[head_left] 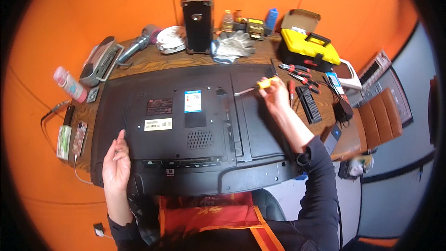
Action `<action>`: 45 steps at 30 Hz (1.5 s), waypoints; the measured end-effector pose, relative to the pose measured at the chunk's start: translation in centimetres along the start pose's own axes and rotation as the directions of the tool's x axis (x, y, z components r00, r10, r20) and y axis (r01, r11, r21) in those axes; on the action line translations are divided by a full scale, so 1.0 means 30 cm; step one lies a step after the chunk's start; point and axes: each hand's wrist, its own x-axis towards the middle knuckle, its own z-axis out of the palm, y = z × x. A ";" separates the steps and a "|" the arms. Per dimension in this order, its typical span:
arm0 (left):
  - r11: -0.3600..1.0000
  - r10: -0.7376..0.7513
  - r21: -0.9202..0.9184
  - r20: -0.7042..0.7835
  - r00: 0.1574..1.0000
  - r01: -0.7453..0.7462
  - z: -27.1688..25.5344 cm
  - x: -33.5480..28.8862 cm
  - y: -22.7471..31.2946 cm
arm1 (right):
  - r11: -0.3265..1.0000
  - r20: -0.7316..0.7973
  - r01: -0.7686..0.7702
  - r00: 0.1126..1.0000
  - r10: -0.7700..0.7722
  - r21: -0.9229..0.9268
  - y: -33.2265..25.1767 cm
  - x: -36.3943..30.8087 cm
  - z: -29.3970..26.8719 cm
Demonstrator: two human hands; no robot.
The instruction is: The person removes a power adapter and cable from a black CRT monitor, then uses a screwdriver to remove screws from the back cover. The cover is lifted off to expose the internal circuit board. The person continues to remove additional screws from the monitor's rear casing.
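A large black flat-screen television (262, 130) lies face down on the table, its back panel with labels and a speaker grille facing up. In my right hand (277, 98) is a screwdriver with a yellow handle (265, 83), held nearly level. Its metal shaft points left, and the tip is at a seam in the upper right of the panel; whether it touches a screw is too small to tell. My left hand (116, 163) is by the television's lower left part, holding nothing, with its fingers stretched out.
Behind the television stand a black case (197, 25), grey work gloves (233, 46) and a yellow-and-black toolbox (309, 49). Red-handled pliers (304, 79) and a black slotted strip (308, 104) lie at the right. At the left are a pink bottle (69, 85) and a phone (80, 138).
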 end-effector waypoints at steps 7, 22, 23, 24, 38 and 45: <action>0.996 0.064 0.055 -0.018 0.998 -0.063 0.039 0.019 -0.130 | 0.702 0.343 0.306 0.935 -0.093 -0.643 -0.043 0.202 0.161; 0.985 -0.105 -0.131 0.045 0.993 0.110 -0.170 -0.052 0.131 | -0.497 0.716 0.555 0.663 -0.219 -0.667 0.226 0.540 0.278; 0.990 -0.065 -0.125 0.042 0.997 0.070 -0.169 -0.054 0.118 | -0.531 0.764 0.570 0.583 -0.278 -0.627 0.183 0.520 0.266; 0.992 -0.025 -0.119 0.039 0.999 0.029 -0.162 -0.057 0.097 | -0.507 0.735 0.543 0.580 -0.350 -0.669 0.136 0.500 0.271; 0.985 0.056 -0.168 0.088 0.995 -0.041 -0.092 -0.047 -0.068 | -0.580 0.606 0.284 0.008 -0.795 -0.764 -0.847 0.385 0.106; 0.978 0.095 -0.190 0.008 0.995 -0.092 -0.112 -0.058 -0.083 | -0.372 0.396 0.135 0.313 -0.863 -0.918 -0.585 0.635 -0.128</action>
